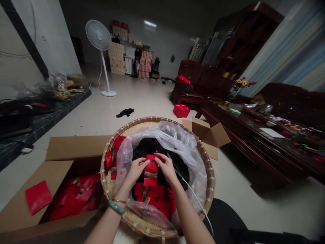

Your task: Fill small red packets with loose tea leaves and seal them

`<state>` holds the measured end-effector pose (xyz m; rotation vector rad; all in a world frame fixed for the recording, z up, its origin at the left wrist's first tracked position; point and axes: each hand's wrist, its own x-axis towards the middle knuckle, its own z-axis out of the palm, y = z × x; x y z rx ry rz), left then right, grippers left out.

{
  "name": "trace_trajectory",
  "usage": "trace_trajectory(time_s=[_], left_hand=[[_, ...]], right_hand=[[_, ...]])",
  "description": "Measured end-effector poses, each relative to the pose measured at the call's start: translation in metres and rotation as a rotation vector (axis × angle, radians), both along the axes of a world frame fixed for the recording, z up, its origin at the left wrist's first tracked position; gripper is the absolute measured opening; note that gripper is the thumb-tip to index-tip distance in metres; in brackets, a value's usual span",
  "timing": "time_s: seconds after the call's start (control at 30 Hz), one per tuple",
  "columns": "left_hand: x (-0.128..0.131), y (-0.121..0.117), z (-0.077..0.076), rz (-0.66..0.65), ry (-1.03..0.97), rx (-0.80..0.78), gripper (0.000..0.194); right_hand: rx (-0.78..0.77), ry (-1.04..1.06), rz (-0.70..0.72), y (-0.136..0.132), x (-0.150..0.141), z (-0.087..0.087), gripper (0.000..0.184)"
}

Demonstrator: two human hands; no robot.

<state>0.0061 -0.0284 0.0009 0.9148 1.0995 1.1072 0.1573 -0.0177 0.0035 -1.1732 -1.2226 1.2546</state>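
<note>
Pale floor [142, 98], woven bamboo tray [210, 176] below; left hand [136, 171] and right hand [166, 166] together, pinching red paper packet [150, 170] at top corners; light, thin, floppy, best held by edges

The packet [150, 162] is red paper, smooth, with a faint sheen. The tray [104, 173] is woven bamboo strip, rough and matt. The bag [162, 135] is thin clear plastic, glossy and creased. The box [76, 148] is brown corrugated cardboard, matt. The bracelet [116, 206] is polished green stone. The bench [254, 142] is dark varnished wood, high gloss. The floor [142, 98] is pale, smooth tile, semi-gloss. The fan [98, 35] is smooth white plastic.
</note>
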Motion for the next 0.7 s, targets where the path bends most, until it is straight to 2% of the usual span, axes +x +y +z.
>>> trace_trajectory(time_s=[0.1,0.27,0.4,0.6,0.7], left_hand=[[0.0012,-0.0003,-0.0009,0.053,-0.014,0.02,0.034],[0.0033,-0.0005,-0.0013,0.075,-0.005,0.068,0.029],[0.0024,-0.0008,-0.0009,0.098,-0.035,0.063,0.03],[0.0026,-0.0026,-0.0008,0.046,-0.08,0.027,0.03],[0.0076,-0.0055,-0.0014,-0.061,-0.164,-0.057,0.04]], right_hand=[[-0.051,0.021,0.058,-0.0029,-0.0009,-0.0012,0.033],[-0.088,-0.002,-0.011,-0.0019,-0.0007,-0.004,0.03],[-0.101,-0.006,-0.001,-0.0022,0.0001,-0.0024,0.031],[-0.131,0.002,0.041,-0.005,-0.0009,-0.0035,0.031],[-0.115,-0.014,0.025,-0.0038,-0.0029,-0.0077,0.032]])
